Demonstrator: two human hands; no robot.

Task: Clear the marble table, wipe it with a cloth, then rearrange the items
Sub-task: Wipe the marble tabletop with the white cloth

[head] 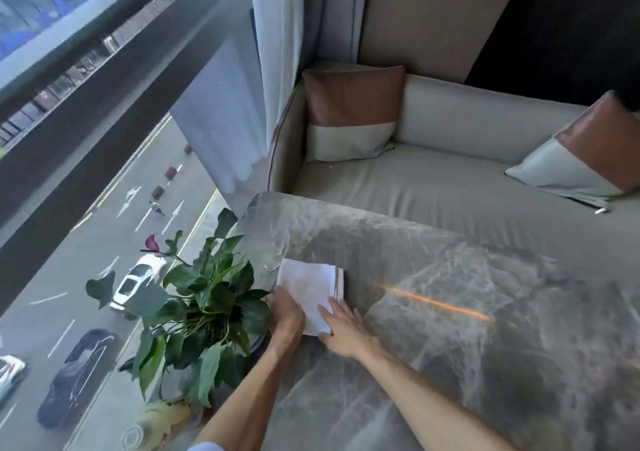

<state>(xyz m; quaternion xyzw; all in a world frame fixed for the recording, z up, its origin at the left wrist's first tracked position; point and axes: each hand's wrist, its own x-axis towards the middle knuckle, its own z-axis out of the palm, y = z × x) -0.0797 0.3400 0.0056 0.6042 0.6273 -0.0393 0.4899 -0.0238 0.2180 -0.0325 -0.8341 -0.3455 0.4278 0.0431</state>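
Head view: the folded white cloth [306, 294] lies flat on the marble desk [450, 312] at its left edge, just beside the potted plant [201, 308]. The left hand [285, 313] grips the cloth's near-left edge; the right hand [341, 326] presses straight fingers on its right side. This two-handed hold probably keeps the folds together for wiping. A sofa [433, 180] stands beyond the desk.

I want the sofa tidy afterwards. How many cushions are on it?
2. One cushion stands in the sofa's left corner by the curtain; the other cushion leans at the right edge of view. More may lie beyond the frame.
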